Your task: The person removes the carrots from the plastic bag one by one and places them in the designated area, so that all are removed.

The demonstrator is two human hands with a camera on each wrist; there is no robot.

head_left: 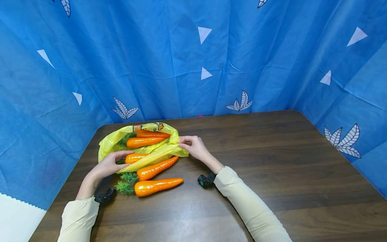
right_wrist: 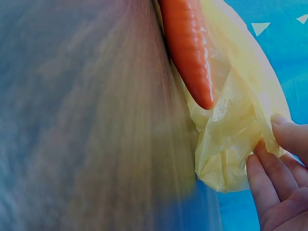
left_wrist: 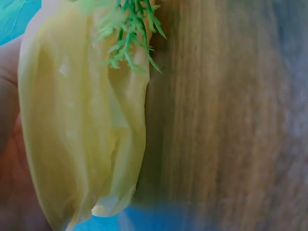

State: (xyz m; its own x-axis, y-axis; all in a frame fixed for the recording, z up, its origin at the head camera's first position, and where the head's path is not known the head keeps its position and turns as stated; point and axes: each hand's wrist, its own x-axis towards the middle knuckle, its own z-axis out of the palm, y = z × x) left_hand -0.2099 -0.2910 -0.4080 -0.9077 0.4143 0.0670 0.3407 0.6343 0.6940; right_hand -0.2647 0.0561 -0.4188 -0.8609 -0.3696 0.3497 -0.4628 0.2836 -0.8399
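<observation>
A yellow plastic bag lies on its side, its mouth spread wide. Inside it, toward the back, are two orange carrots with green tops, the nearer carrot fully in view. My left hand holds the thick end of another carrot at the bag's front rim; the bag covers its tip. In the left wrist view, yellow film hides most of that palm. My right hand pinches the bag's right edge between thumb and fingers, as the right wrist view also shows.
Two more carrots lie in front of the bag: one carrot against its rim, another carrot nearer me. Brown wooden table extends to the right. A blue patterned curtain hangs around the back and sides.
</observation>
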